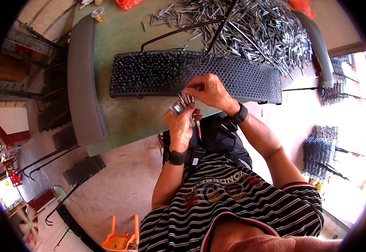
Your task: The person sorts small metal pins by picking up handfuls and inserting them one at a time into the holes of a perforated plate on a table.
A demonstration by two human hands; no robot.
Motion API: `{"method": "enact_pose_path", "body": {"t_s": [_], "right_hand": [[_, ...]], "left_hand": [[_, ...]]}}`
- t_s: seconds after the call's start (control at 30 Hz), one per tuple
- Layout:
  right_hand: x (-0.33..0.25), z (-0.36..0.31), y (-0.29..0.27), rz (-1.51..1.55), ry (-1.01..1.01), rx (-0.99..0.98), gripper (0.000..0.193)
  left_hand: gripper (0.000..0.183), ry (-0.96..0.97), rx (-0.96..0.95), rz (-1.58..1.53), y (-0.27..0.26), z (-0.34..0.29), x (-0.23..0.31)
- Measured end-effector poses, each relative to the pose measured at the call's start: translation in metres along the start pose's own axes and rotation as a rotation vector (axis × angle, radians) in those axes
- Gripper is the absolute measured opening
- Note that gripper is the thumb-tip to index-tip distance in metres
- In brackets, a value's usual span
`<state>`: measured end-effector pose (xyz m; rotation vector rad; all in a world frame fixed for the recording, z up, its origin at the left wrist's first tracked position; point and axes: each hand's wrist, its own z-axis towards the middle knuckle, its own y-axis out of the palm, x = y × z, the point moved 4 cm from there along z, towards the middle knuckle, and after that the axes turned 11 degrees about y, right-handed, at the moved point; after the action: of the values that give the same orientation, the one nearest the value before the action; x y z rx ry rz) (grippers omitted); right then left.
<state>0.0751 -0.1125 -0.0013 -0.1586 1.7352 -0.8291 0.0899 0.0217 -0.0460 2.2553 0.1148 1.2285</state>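
Note:
My left hand (179, 127) is closed around a bundle of thin metal rods (185, 105), their ends fanning out past the fingers. Just above it, my right hand (211, 91) pinches at the upper end of one rod in the bundle; the fingertips partly hide it. Both hands are at the near edge of a long black perforated rack (246, 77). Its left part is filled with many small shiny pieces, while the holes on its right part show bare. A large heap of loose metal rods (271, 35) lies behind the rack.
Everything rests on a green worktable (124, 115). A grey perforated panel (82, 80) covers its left edge. A black bent-rod handle (179, 30) rises behind the rack. A small cup (99, 14) stands far left, and an orange chair (120, 239) is behind on the floor.

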Motion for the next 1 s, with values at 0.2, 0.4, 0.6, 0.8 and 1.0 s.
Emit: {"method": "enact_pose_path", "body": {"t_s": [0.2,0.4,0.6,0.8,1.0], "right_hand": [[-0.003,0.004,-0.016,0.412,0.153,0.228,0.008],[0.005,0.008,-0.005,0.420,-0.012,0.451,0.006],[0.013,0.009,0.002,0.122,-0.158,0.461,0.007],[-0.015,-0.002,-0.009,-0.252,-0.303,0.535,0.008],[-0.001,-0.007,-0.008,-0.146,-0.146,0.497,0.009]], "left_hand": [[0.010,-0.022,-0.032,-0.011,-0.005,0.003,-0.009],[0.010,-0.003,0.021,-0.034,-0.008,0.005,-0.006],[0.011,-0.001,0.066,-0.076,-0.013,0.006,-0.004],[0.012,0.047,0.089,-0.080,-0.015,0.005,0.001],[0.012,0.047,0.089,-0.081,-0.006,0.001,0.005]]}}
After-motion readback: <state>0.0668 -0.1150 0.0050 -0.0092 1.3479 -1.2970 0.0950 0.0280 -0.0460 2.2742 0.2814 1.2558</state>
